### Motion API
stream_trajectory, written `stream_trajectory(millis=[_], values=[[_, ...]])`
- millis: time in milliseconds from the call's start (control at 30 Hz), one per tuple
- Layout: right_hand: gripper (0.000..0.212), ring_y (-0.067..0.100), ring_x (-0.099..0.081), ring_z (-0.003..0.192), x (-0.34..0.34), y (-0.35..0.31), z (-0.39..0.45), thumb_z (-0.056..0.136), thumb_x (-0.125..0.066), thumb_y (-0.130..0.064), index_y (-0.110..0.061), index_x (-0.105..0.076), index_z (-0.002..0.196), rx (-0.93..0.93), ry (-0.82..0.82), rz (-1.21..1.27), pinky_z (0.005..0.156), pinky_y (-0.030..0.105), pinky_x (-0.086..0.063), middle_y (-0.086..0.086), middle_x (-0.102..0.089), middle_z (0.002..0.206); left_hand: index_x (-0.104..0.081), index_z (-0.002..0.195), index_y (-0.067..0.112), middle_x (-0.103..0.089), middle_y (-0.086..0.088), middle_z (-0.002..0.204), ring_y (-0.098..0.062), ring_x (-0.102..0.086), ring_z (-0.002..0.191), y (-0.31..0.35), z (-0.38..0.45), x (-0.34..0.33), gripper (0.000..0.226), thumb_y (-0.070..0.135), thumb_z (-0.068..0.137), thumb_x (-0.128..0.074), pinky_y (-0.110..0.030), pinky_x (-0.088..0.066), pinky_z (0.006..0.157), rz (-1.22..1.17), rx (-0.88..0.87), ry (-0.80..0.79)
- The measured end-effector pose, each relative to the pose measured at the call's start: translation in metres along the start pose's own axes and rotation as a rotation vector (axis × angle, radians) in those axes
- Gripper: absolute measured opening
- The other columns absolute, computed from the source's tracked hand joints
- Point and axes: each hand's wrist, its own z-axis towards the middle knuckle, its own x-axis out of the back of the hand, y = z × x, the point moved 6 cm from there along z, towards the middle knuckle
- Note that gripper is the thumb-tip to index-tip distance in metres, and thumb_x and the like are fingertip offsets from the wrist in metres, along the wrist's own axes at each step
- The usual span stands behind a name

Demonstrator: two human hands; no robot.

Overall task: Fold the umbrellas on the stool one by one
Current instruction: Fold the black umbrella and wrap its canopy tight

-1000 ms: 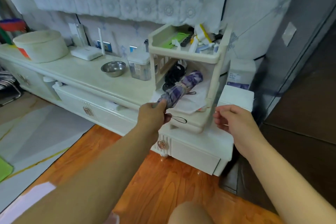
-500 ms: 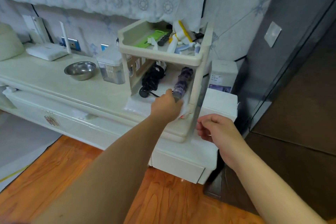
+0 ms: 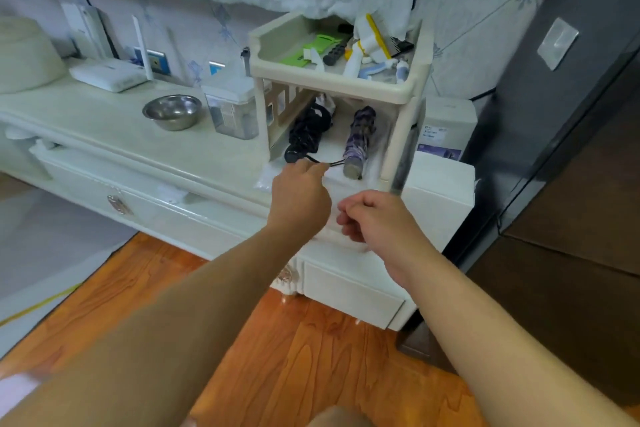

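Nearest the camera, the right hand (image 3: 375,218) hangs in front of the white cabinet, its fingers loosely curled and holding nothing. Just beside it and a little farther out, the left hand (image 3: 300,196) reaches to the front edge of the lower shelf (image 3: 332,152) of the cream two-tier rack; its fingers are bunched, and they appear to pinch the thin black wrist strap (image 3: 329,163) that runs to the handle end of the purple umbrella (image 3: 360,139).

That umbrella lies folded on the lower shelf, its long axis pointing away from the person, handle end toward the fingers and slightly right of the left hand. The black umbrella (image 3: 310,132) lies beside it to the left, roughly parallel. The left hand is the nearer one to both.

Beyond, on the worktop, sit a steel bowl (image 3: 172,112) and a clear container (image 3: 232,111).
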Motion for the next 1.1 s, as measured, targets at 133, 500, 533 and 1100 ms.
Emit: stream_trajectory(millis=[133, 500, 533, 1100], values=[[0.020, 0.017, -0.068, 0.078, -0.082, -0.010, -0.036, 0.099, -0.054, -0.013, -0.016, -0.073, 0.093, 0.033, -0.180, -0.050, 0.078, 0.033, -0.058, 0.006, -0.075, 0.087, -0.070, 0.124, 0.020, -0.067, 0.003, 0.122, -0.016, -0.062, 0.111, -0.069, -0.126, 0.049, 0.039, 0.007, 0.097, -0.046, -0.026, -0.048, 0.092, -0.266, 0.247, -0.099], [0.012, 0.018, -0.066, 0.074, -0.417, 0.015, -0.261, 0.098, -0.057, -0.016, -0.012, -0.068, 0.095, 0.152, -0.941, -0.394, 0.070, 0.033, -0.050, 0.013, -0.072, 0.095, -0.067, 0.082, 0.023, -0.071, -0.004, 0.082, -0.016, -0.063, 0.064, -0.303, -0.545, 0.190, 0.032, -0.003, 0.093, -0.052, -0.024, -0.049, 0.059, -0.487, 1.146, 0.049], [0.013, 0.022, -0.067, 0.083, -0.443, 0.026, -0.284, 0.098, -0.056, -0.017, -0.013, -0.068, 0.099, 0.179, -0.993, -0.448, 0.074, 0.034, -0.051, 0.011, -0.072, 0.100, -0.068, 0.084, 0.022, -0.071, -0.004, 0.081, -0.017, -0.063, 0.065, -0.311, -0.577, 0.194, 0.029, -0.001, 0.093, -0.052, -0.023, -0.048, 0.059, -0.498, 1.208, 0.074], [0.072, 0.033, -0.009, 0.155, -0.555, 0.172, -0.328, 0.101, -0.034, -0.052, -0.019, -0.011, 0.161, 0.996, -0.716, -1.356, 0.123, 0.051, -0.017, 0.011, -0.010, 0.169, -0.061, 0.095, 0.013, -0.066, -0.010, 0.102, -0.027, -0.064, 0.094, -0.403, -0.822, 0.089, 0.011, 0.018, 0.092, -0.052, -0.029, -0.043, 0.068, -0.415, 1.625, -0.370]])
